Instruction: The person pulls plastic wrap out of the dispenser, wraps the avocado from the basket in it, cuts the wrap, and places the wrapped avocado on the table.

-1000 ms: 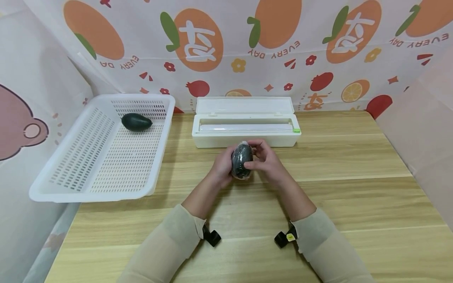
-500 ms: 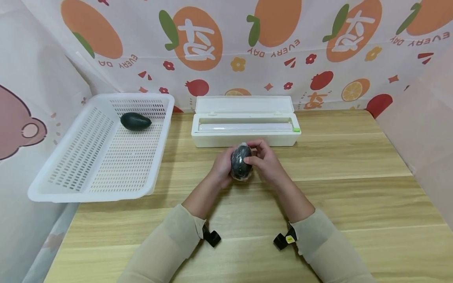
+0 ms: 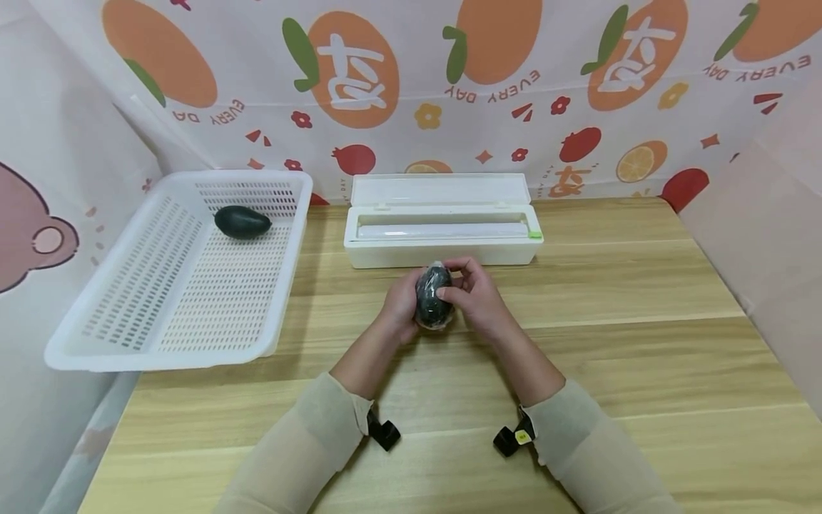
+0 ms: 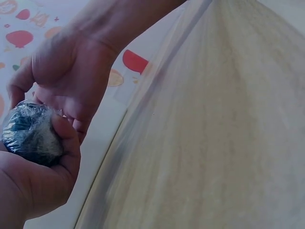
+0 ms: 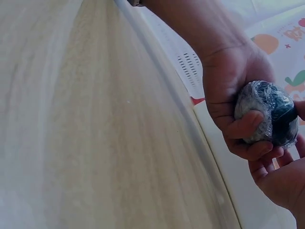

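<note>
Both hands cupping wrapped avocado [image 3: 433, 303] above surface: left hand [image 3: 401, 303] cradling, right hand [image 3: 474, 298] fingers pinching film. Looking slick, bruisable; gripping round middle seeming safest.

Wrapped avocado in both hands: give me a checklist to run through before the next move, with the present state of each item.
1. Left hand holds the wrapped avocado: ok, fingers curl under it.
2. Right hand on it too: ok, thumb presses the film.
3. Film covers the whole fruit: cannot tell, the far side is hidden; the wrist views show film crinkled over the near side.
4. Basket has room: ok, only one avocado lies in it, at the far end.
5. Wrap box clear of the hands: ok, it sits behind them with the lid open.
</note>
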Available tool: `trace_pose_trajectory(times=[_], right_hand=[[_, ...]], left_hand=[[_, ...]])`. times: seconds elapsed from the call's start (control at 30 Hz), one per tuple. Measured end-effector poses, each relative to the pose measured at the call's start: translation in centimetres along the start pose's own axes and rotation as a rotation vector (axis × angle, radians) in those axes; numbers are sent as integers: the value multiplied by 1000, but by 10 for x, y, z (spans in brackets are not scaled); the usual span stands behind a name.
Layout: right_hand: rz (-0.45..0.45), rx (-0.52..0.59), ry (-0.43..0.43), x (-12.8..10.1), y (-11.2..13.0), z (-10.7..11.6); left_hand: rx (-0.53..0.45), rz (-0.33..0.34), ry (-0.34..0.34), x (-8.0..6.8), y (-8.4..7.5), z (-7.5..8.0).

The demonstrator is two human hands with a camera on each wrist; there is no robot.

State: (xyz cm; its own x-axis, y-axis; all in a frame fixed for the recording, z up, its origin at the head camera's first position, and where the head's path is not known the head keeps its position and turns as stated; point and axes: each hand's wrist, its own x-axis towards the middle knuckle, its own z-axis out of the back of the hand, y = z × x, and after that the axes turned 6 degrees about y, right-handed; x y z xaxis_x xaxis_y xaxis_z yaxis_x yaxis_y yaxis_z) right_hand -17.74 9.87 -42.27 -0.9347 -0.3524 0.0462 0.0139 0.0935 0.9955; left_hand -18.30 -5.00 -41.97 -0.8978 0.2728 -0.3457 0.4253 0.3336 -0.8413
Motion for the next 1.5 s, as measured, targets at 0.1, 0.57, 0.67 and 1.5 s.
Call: trace_pose_trajectory(times=[0.1, 0.57, 0.67, 1.5], right_hand=[[-4, 25, 28, -1, 2, 2], [-31, 89, 77, 0, 10, 10], [-54, 39, 86, 1, 10, 10], [-15, -193, -73, 3, 0, 18]], left_hand=[[2, -11, 14, -1, -1, -2], [-59, 6, 142, -3, -1, -1], [-60, -4, 148, -2, 0, 1], [216, -204, 27, -1, 1, -4]])
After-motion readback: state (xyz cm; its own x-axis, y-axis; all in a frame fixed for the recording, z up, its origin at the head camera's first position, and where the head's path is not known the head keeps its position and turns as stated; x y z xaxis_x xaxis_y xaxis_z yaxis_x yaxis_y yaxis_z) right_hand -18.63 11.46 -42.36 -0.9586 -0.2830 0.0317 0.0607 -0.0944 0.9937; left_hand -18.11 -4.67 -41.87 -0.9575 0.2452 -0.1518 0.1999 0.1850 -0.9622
